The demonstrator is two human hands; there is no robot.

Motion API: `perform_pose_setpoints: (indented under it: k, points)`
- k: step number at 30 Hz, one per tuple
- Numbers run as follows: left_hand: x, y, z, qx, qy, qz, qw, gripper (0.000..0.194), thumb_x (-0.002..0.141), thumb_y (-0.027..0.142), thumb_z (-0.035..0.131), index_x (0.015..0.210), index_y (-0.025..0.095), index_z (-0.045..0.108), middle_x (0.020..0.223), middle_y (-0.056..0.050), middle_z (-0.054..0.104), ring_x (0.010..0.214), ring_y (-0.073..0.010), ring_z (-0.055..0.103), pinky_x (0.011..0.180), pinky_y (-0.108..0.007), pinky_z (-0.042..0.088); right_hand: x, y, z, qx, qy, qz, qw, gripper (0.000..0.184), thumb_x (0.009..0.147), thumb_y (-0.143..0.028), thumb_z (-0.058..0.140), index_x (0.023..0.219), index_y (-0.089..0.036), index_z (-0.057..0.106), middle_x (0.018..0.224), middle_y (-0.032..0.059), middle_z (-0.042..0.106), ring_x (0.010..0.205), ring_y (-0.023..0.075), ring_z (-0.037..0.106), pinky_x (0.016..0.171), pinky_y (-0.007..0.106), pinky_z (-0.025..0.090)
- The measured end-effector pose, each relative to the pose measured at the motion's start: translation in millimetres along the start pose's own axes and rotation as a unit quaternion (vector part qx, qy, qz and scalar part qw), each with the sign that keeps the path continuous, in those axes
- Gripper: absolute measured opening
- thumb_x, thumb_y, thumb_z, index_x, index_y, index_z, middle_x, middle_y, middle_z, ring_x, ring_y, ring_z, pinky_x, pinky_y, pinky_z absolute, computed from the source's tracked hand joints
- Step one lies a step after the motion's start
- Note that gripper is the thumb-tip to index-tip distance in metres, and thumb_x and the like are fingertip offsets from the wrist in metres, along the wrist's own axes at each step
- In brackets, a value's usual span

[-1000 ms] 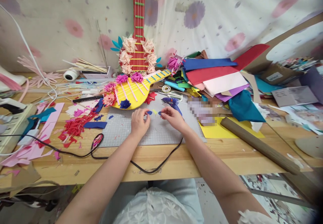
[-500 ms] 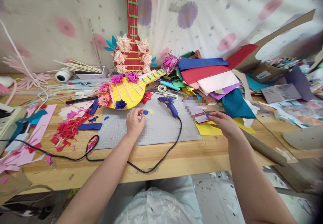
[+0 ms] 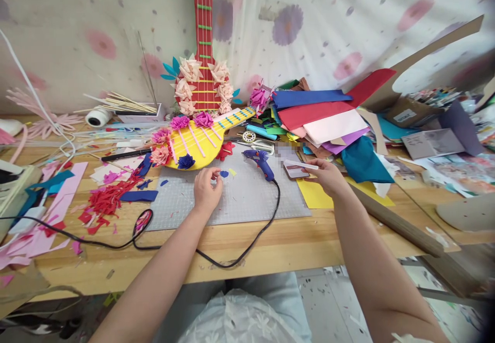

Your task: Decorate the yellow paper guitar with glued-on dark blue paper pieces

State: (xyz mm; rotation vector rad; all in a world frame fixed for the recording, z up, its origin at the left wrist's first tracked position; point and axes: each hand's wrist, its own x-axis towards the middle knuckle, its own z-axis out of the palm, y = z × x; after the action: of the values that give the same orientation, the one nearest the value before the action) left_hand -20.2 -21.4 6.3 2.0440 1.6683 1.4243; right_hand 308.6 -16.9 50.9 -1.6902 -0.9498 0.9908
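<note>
My left hand (image 3: 208, 188) rests on the grey cutting mat (image 3: 247, 206), its fingers curled into a pinch; whatever they hold is hidden. Beside its fingertips lie a small blue paper piece (image 3: 224, 174) and a yellow scrap (image 3: 232, 172). My right hand (image 3: 328, 177) grips a slim white strip-like tool (image 3: 307, 165) above a phone (image 3: 296, 172). Between the hands a blue glue gun (image 3: 263, 165) lies on the mat. Behind my left hand sits a yellow paper-flowered instrument model (image 3: 197, 147) with a dark blue flower (image 3: 186, 161) at its lower edge.
The glue gun's black cord (image 3: 251, 252) loops along the table's front edge. Red paper scraps (image 3: 106, 196) lie at left. Coloured sheets (image 3: 320, 111) are piled at back right. A red flower-trimmed instrument model (image 3: 204, 80) stands behind. Yellow paper (image 3: 315, 196) lies under my right hand.
My right hand has moved left and slightly up. A blue bit showed at its fingertips before; now the white strip-like tool is in them. My left hand has stayed nearly still.
</note>
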Motion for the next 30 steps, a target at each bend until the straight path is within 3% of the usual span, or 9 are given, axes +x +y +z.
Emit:
perform_pose_setpoints:
  k: [8, 13, 16, 20, 23, 27, 30]
  points:
    - [0.0, -0.3, 1.4, -0.010, 0.003, 0.004, 1.000, 0.018, 0.074, 0.011, 0.050, 0.088, 0.020, 0.057, 0.076, -0.002, 0.060, 0.070, -0.0157, 0.055, 0.078, -0.032, 0.042, -6.4, 2.1, -14.7, -0.041, -0.015, -0.034, 0.998, 0.029, 0.052, -0.032, 0.077, 0.072, -0.020, 0.059, 0.071, 0.0039, 0.064, 0.071, 0.0187, 0.062, 0.067, 0.034, 0.051]
    - [-0.4, -0.8, 0.3, -0.011, 0.012, 0.005, 1.000, 0.019, 0.073, 0.010, 0.051, 0.089, 0.019, 0.058, 0.077, -0.002, 0.060, 0.071, -0.0158, 0.055, 0.079, -0.032, 0.042, -20.5, -0.6, 1.8, -0.131, -0.218, -0.073, 0.964, 0.028, 0.059, -0.038, 0.073, 0.075, -0.018, 0.062, 0.072, 0.0019, 0.066, 0.072, 0.0161, 0.062, 0.073, 0.030, 0.047]
    - [-1.1, -1.3, -0.5, -0.002, 0.014, 0.002, 1.000, 0.019, 0.074, 0.010, 0.051, 0.089, 0.019, 0.057, 0.077, -0.002, 0.060, 0.072, -0.0160, 0.055, 0.079, -0.032, 0.042, -27.5, -4.7, 15.7, -0.161, -0.270, -0.104, 0.944, 0.024, 0.065, -0.039, 0.068, 0.076, -0.019, 0.062, 0.070, 0.0007, 0.065, 0.072, 0.0156, 0.061, 0.071, 0.029, 0.045]
    - [-0.6, -0.3, -1.9, 0.013, 0.022, 0.015, 1.000, 0.019, 0.074, 0.011, 0.050, 0.090, 0.020, 0.056, 0.077, -0.002, 0.060, 0.072, -0.0164, 0.056, 0.079, -0.033, 0.042, -34.9, -12.3, 37.3, -0.170, -0.352, -0.112, 0.914, 0.022, 0.068, -0.037, 0.065, 0.078, -0.018, 0.061, 0.070, 0.0005, 0.065, 0.070, 0.0154, 0.061, 0.069, 0.029, 0.045]
    - [5.9, 1.7, -9.0, 0.029, 0.048, 0.041, 0.998, 0.019, 0.075, 0.012, 0.049, 0.092, 0.020, 0.056, 0.079, -0.004, 0.060, 0.077, -0.0176, 0.057, 0.081, -0.035, 0.043, -39.9, -19.2, 62.2, -0.158, -0.372, -0.130, 0.905, 0.019, 0.070, -0.034, 0.063, 0.080, -0.019, 0.059, 0.070, -0.0004, 0.064, 0.068, 0.0141, 0.060, 0.065, 0.027, 0.044]
    - [30.6, -4.8, -36.2, 0.062, 0.109, 0.047, 0.991, 0.022, 0.075, 0.015, 0.051, 0.096, 0.020, 0.054, 0.095, -0.008, 0.059, 0.098, -0.0221, 0.054, 0.092, -0.039, 0.040, -44.9, -28.9, 105.4, -0.119, -0.374, -0.168, 0.904, 0.016, 0.073, -0.026, 0.057, 0.087, -0.020, 0.053, 0.070, -0.0018, 0.061, 0.069, 0.0129, 0.060, 0.064, 0.026, 0.044]
    - [56.0, -21.6, -64.9, 0.081, 0.150, 0.004, 0.985, 0.028, 0.075, 0.016, 0.052, 0.102, 0.018, 0.051, 0.104, -0.010, 0.055, 0.109, -0.0240, 0.048, 0.096, -0.041, 0.038, -46.9, -35.8, 140.7, -0.108, -0.347, -0.188, 0.912, 0.015, 0.073, -0.020, 0.053, 0.086, -0.021, 0.045, 0.065, -0.0040, 0.058, 0.062, 0.0113, 0.056, 0.058, 0.024, 0.041]
